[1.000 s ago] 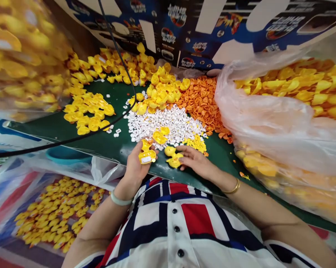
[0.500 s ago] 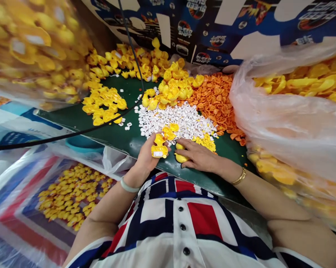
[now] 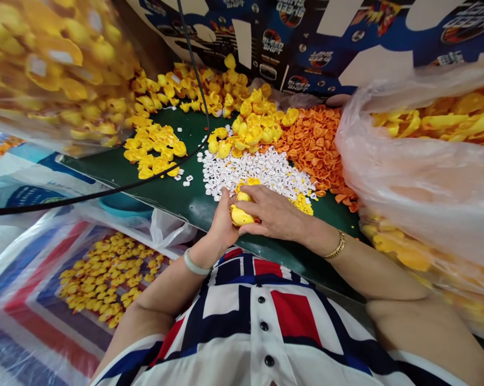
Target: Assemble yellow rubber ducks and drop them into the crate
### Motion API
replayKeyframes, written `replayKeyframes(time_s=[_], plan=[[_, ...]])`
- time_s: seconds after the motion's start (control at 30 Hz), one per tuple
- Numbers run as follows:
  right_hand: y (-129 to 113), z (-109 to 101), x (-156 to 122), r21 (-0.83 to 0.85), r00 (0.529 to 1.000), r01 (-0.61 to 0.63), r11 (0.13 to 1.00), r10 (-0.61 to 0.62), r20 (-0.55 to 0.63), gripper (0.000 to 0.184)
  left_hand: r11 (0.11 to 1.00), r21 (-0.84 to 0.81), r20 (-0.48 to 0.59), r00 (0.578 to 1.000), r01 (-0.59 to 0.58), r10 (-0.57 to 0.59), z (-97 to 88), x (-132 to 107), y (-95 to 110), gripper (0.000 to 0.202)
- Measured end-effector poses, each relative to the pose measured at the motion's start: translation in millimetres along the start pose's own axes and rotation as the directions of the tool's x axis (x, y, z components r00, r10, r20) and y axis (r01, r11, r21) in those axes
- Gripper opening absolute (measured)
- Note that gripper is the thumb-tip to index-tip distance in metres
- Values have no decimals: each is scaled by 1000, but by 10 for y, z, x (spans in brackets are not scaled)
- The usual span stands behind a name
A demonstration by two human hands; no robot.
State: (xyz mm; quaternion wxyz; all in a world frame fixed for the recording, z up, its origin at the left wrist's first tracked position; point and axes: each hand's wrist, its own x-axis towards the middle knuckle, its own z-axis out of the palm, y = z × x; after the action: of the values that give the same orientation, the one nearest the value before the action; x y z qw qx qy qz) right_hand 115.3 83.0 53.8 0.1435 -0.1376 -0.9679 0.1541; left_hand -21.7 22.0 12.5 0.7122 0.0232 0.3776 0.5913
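- Yellow plastic duck (image 3: 242,215), close to the centre of the frame, is held between both hands above the near edge of the green surface (image 3: 177,201).
- Left hand (image 3: 225,222): its grip is curled around the duck's left side, the thumb pointing up the frame; the fingers behind are mostly hidden.
- Right hand (image 3: 276,214): its grip is partly closed, fingers over the top and right of the duck, thumb along the lower side.
- White eye pieces (image 3: 234,171) with black dots lie in a heap just above the hands, with small yellow bits (image 3: 303,203) at its lower right.
- Orange pieces (image 3: 312,147) are piled right of the white heap.
- Yellow shells (image 3: 258,126) are stacked above the white heap; flatter yellow shells (image 3: 155,142) lie left of centre.
- Clear bag (image 3: 57,75) full of yellow pieces fills the upper left of the frame; a cloudy bag (image 3: 407,177) with more stands at the right.
- Printed cardboard (image 3: 306,43) spans the top, and a black cable (image 3: 105,193) crosses the left half.
- Many yellow ducks (image 3: 105,273) lie over striped sheeting (image 3: 44,321) at lower left.
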Motion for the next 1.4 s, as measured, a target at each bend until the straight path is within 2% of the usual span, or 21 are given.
replayKeyframes(time_s=[0.1, 0.23, 0.33, 0.4, 0.53, 0.6, 0.63, 0.7, 0.8, 0.97, 1.07, 1.17, 1.23, 1.33, 1.4], plan=[[15, -2, 7, 2, 999, -4, 1000, 4, 46, 49, 998, 18, -10, 998, -55, 55, -32, 16, -39, 62], [33, -24, -2, -8, 998, -14, 1000, 14, 67, 47, 990, 37, 38, 990, -134, 132, -48, 15, -56, 58], [7, -12, -17, -37, 997, -8, 999, 11, 79, 52, 999, 27, 70, 997, -41, 39, -19, -21, -19, 63], [-17, 39, -34, -45, 999, 3, 999, -1, 53, 59, 1000, 16, 86, 996, 11, -12, 0, -45, -5, 62], [-12, 191, -100, 59, 998, -24, 998, 27, -55, 70, 999, 30, 92, 995, -35, 32, -37, -61, -39, 39], [26, 226, -154, 171, 992, -32, 985, 52, -114, 75, 993, 100, 179, 983, -65, 46, -93, -63, -50, 33], [50, 226, -186, 225, 986, -41, 973, 76, -148, 77, 985, 147, 228, 972, -88, 53, -124, -65, -47, 36], [100, 207, -255, 297, 966, -84, 951, 151, -211, 73, 959, 242, 283, 956, -150, 78, -184, -73, -32, 51], [157, 186, -347, 341, 942, -178, 923, 259, -211, 58, 886, 401, 266, 955, -232, 130, -252, -89, -14, 64], [159, 277, -401, 391, 957, -216, 895, 273, -96, 50, 707, 606, 222, 931, -364, 288, -291, -155, -47, 63], [123, 378, -393, 397, 947, -200, 896, 280, -156, 43, 656, 661, 174, 924, -365, 339, -293, -202, -75, 60], [102, 462, -376, 381, 921, -222, 897, 321, -221, 45, 699, 625, 123, 928, -348, 352, -314, -194, -80, 57], [98, 485, -364, 403, 906, -235, 884, 349, -237, 52, 743, 569, 157, 933, -353, 323, -334, -152, -63, 57], [66, 468, -345, 430, 896, -266, 862, 386, -219, 65, 840, 384, 179, 923, -384, 340, -336, -83, -27, 58], [11, 444, -331, 400, 902, -304, 864, 397, -171, 62, 877, 251, 152, 912, -409, 381, -309, -62, -23, 59]])
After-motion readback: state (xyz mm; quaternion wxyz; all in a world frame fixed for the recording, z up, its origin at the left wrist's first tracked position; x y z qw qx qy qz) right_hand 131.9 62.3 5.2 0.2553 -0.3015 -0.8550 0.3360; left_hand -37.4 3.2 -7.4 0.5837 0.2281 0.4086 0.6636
